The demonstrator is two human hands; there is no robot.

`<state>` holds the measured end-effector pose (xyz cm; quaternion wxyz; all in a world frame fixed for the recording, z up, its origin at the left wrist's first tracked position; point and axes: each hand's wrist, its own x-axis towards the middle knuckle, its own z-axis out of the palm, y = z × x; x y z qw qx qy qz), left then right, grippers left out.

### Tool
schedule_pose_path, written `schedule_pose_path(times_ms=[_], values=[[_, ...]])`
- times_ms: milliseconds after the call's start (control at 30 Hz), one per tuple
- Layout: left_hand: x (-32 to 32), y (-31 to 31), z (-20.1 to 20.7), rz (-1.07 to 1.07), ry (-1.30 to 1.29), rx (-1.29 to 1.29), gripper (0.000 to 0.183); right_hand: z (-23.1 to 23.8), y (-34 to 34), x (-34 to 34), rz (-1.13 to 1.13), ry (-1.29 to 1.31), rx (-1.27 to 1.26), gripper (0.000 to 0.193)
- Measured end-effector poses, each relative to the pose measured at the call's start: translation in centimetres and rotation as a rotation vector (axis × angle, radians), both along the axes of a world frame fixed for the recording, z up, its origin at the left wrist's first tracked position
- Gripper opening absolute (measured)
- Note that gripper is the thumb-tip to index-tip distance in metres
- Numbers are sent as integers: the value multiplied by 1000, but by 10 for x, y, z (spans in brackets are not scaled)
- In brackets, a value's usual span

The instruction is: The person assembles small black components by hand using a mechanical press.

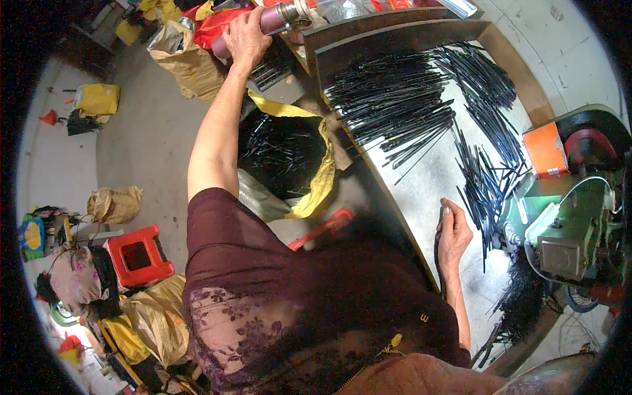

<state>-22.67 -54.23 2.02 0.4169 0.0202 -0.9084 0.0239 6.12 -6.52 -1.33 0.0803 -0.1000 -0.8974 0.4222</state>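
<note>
My left hand [247,41] reaches to the far edge of the work area, its fingers wrapped round a purple cylindrical flask [272,20] with a metal neck, which lies tilted. On the pale tabletop [421,197] rests my right hand [454,232], fingers loosely stretched out and nothing visible in them. Beyond it and to its right lie heaps of thin black rods [395,99], spread in bundles. Some rods [487,178] reach close to the right hand's fingers without touching it.
A green machine [559,227] with a white cable stands on the right beside an orange box [545,150]. A yellow-rimmed sack [322,168] holding black rods stands left of the table. Dark wooden boards [401,33] border the far side. A red stool [139,255] and several sacks occupy the left floor.
</note>
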Motion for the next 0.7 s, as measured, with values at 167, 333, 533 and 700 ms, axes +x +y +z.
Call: schedule_pose_path(times_ms=[167, 333, 533, 700], values=[[-16, 10, 25, -204, 83, 855, 64, 3, -4, 1, -24, -24, -41, 22], [-66, -6, 44, -216, 202, 983, 66, 1, -4, -1, -20, 14, 25, 21], [-112, 17, 37, -234, 197, 1079, 71, -2, -4, -1, -68, 8, 19, 20], [-138, 23, 14, -322, 271, 1245, 68, -5, -2, -2, -59, -2, 42, 21]])
